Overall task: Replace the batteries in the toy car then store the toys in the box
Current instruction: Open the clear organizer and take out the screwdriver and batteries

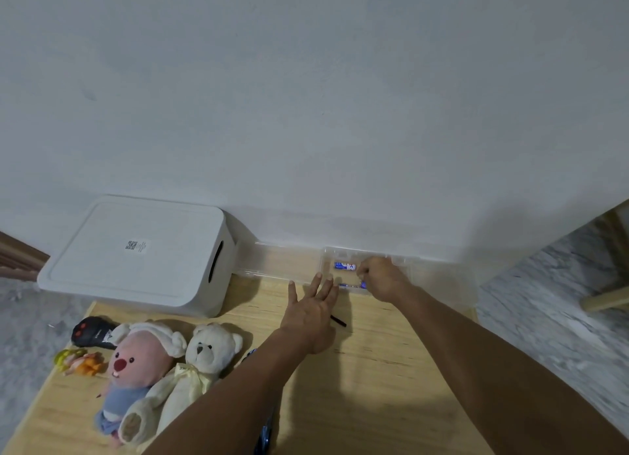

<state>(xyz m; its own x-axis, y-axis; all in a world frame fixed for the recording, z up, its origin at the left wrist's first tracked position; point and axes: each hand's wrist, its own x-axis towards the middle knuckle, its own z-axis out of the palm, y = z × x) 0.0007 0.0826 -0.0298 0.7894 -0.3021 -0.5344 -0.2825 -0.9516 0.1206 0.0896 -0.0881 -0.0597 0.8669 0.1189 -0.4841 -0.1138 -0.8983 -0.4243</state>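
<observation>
A clear plastic case (401,267) lies open at the far edge of the wooden table (374,386), its lid (279,260) flipped to the left. One blue battery (344,266) lies inside it. My right hand (383,279) reaches into the case and pinches a second blue battery (352,285) at the near edge. My left hand (311,313) hovers flat with straight fingers just in front of the case. A blue object (265,434), perhaps the toy car, is mostly hidden under my left forearm. The white storage box (136,253) stands closed at the far left.
A pink plush (136,369), a white teddy bear (200,356), a black toy (93,330) and a small yellow-orange toy (80,361) lie at the table's left. A small black stick (338,321) lies beside my left hand. A wall is behind; marble floor lies to the right.
</observation>
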